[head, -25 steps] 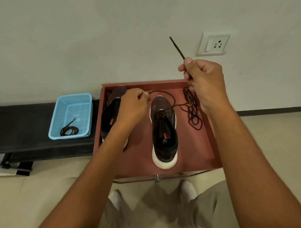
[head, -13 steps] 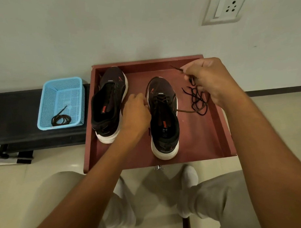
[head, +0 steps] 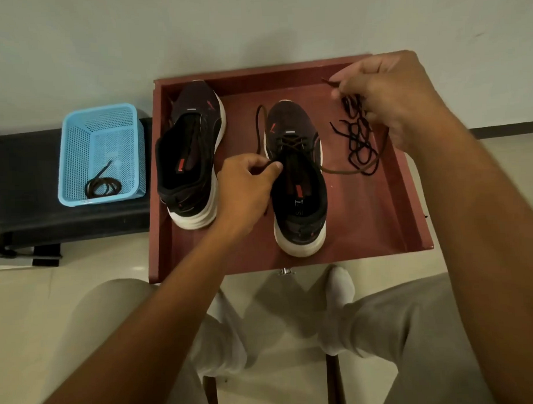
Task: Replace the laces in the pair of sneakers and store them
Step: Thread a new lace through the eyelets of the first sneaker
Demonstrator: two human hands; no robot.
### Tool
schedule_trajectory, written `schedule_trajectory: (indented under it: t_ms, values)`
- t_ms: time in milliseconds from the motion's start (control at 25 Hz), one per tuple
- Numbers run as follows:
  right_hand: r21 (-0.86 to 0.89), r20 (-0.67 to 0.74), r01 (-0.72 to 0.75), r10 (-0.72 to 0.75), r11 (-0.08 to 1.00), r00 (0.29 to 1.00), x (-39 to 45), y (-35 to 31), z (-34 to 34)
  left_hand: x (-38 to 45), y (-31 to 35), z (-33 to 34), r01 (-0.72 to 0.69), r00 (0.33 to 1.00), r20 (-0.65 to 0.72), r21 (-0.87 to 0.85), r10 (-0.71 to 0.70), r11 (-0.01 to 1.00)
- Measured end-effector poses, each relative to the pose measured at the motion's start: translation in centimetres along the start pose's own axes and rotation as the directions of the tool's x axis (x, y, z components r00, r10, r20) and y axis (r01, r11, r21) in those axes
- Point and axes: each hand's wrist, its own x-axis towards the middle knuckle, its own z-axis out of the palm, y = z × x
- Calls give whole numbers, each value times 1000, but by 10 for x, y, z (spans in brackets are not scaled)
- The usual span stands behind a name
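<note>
Two dark sneakers with white soles stand in a red wooden tray (head: 389,215). The left sneaker (head: 191,156) has no lace. The right sneaker (head: 297,176) has a brown lace (head: 258,126) threaded through its lowest eyelets. My left hand (head: 246,187) pinches one end of that lace beside the shoe's tongue. My right hand (head: 388,97) pinches the other end near the tray's back right corner, above a loose tangled black lace (head: 358,138) on the tray floor.
A light blue plastic basket (head: 102,153) holding a coiled dark lace (head: 103,185) sits on a black bench (head: 23,186) left of the tray. A white wall stands behind. My knees and socked feet (head: 338,308) are below the tray's front edge.
My right hand came down from high in front of the wall to the tray's back right corner, and the lace went slack. My left hand moved from the shoe's toe to its tongue.
</note>
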Motion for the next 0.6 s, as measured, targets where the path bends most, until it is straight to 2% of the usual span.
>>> schedule_trajectory:
  t_ms: [120, 240, 440, 600]
  values:
    - [-71, 63, 96, -92, 993, 994, -7, 1, 17, 1, -6, 3, 108, 994, 45, -159, -102, 981]
    - [-189, 135, 145, -120, 971, 984, -13, 7, 33, 3, -7, 2, 213, 975, 120, -286, -186, 934]
    - [-206, 220, 126, -80, 970, 972, -19, 21, 48, 6, -8, 0, 333, 938, 229, -394, -259, 857]
    - [-216, 231, 122, -71, 969, 970, -24, 28, 54, 6, -9, -4, 386, 914, 303, -453, -268, 804]
